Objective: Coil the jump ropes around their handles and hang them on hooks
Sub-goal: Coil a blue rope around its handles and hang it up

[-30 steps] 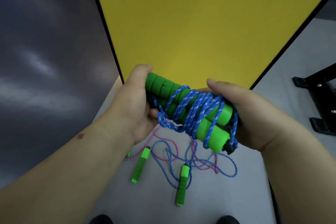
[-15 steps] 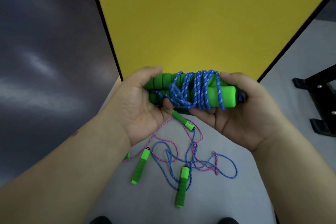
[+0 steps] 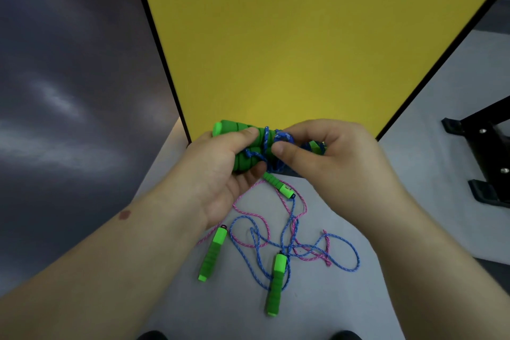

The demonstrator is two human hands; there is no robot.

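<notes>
Two green foam handles (image 3: 237, 132) lie side by side with blue speckled rope (image 3: 266, 141) coiled round them. My left hand (image 3: 220, 171) grips the handles' left end, thumb across the top. My right hand (image 3: 328, 157) covers the right end, and its thumb and forefinger pinch the blue rope at the middle of the coil. Below on the grey floor lie loose ropes, one blue (image 3: 345, 257) and one pink (image 3: 248, 212), tangled together, with three green handles (image 3: 214, 252) (image 3: 276, 283) (image 3: 280, 186) among them.
A yellow panel (image 3: 303, 36) with a black frame stands upright straight ahead. A dark wall (image 3: 69, 77) fills the left. A black metal stand (image 3: 488, 152) sits on the floor at the right edge. My shoe tips (image 3: 151, 335) show at the bottom.
My right hand has slid left over the bundle, from cupping its right end to pinching the rope at the middle. The bundle stays level in my left hand.
</notes>
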